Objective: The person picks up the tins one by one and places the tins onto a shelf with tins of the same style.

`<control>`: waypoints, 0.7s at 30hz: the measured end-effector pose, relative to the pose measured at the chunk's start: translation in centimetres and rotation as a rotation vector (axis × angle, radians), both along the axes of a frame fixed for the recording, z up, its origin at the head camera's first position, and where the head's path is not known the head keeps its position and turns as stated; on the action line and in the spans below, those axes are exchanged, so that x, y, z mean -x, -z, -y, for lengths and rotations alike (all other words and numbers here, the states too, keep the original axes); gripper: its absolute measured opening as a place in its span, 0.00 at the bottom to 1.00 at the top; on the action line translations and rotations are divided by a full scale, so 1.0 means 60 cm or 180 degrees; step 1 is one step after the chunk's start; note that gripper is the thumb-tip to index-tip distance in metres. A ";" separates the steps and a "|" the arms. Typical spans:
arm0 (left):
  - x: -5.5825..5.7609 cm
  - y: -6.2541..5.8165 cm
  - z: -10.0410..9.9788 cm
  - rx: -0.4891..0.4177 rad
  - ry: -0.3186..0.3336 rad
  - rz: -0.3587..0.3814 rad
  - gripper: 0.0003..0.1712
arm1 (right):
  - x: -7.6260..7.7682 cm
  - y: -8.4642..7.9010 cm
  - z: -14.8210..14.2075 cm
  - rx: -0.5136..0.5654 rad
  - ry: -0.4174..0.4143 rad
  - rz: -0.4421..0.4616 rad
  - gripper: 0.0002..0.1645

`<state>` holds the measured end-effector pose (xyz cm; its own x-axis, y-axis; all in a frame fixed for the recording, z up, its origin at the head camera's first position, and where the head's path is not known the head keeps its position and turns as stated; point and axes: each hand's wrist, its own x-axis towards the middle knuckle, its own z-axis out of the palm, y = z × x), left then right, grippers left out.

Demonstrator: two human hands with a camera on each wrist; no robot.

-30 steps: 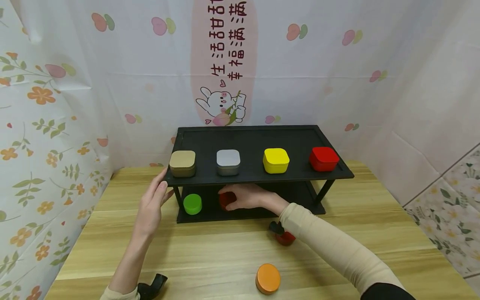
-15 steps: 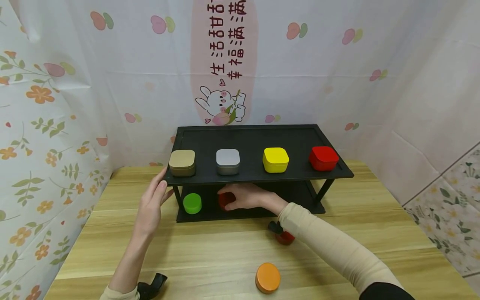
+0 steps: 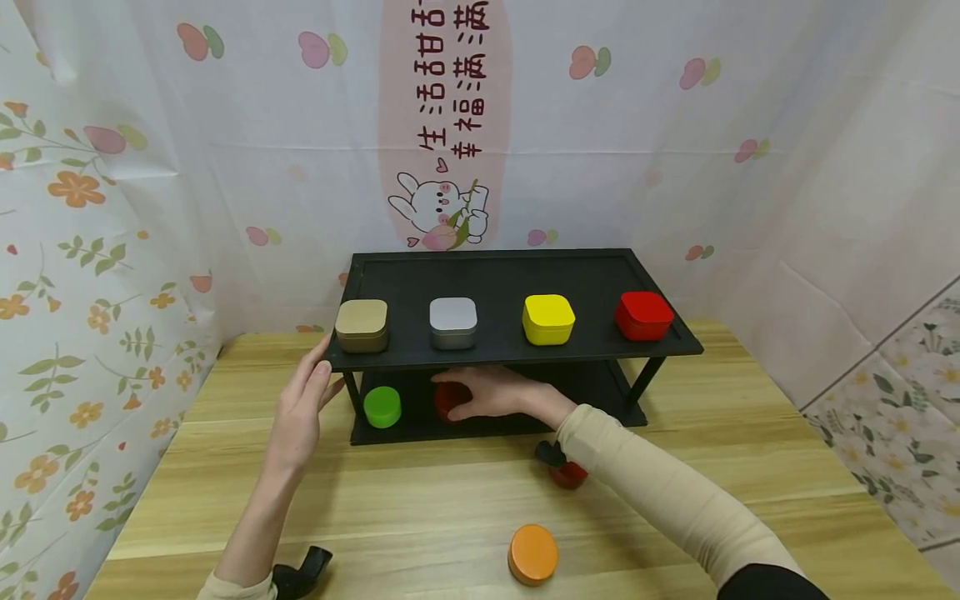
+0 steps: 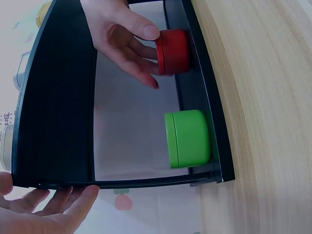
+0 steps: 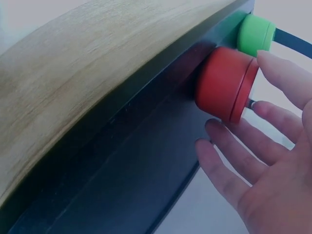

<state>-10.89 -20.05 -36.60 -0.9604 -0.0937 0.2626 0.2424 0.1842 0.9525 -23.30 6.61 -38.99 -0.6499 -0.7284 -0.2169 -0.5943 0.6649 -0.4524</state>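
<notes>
In the head view, my right hand (image 3: pixel 491 392) reaches under the upper tier of a black two-tier rack (image 3: pixel 487 279). It holds a round red tin (image 4: pixel 175 51) on the lower tier, thumb at one side of the lid and fingers round the other. The right wrist view shows this tin (image 5: pixel 226 83) close up. My left hand (image 3: pixel 300 408) touches the upper tier's left end, its fingers fairly straight along the edge. A round green tin (image 3: pixel 382 407) stands on the lower tier, left of the red one.
Along the upper tier stand square beige (image 3: pixel 362 327), silver (image 3: pixel 453 323), yellow (image 3: pixel 548 320) and red (image 3: pixel 643 317) tins. On the wooden table, an orange tin (image 3: pixel 533 554) lies in front, and another red tin (image 3: pixel 567 476) is partly hidden by my right forearm.
The whole head view shifts slightly left. Both hands and the tins keep their places on the rack and table.
</notes>
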 end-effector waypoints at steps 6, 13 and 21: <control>0.001 -0.001 -0.004 0.0001 0.0005 0.0044 0.32 | -0.002 -0.007 -0.017 0.0069 0.0065 0.0071 0.39; 0.001 -0.002 -0.006 0.0006 0.0004 0.0080 0.32 | -0.004 -0.014 -0.037 0.0123 0.0114 0.0100 0.41; 0.000 -0.003 -0.004 -0.0045 0.0004 0.0051 0.33 | -0.008 -0.023 -0.061 0.0215 0.0040 -0.0049 0.42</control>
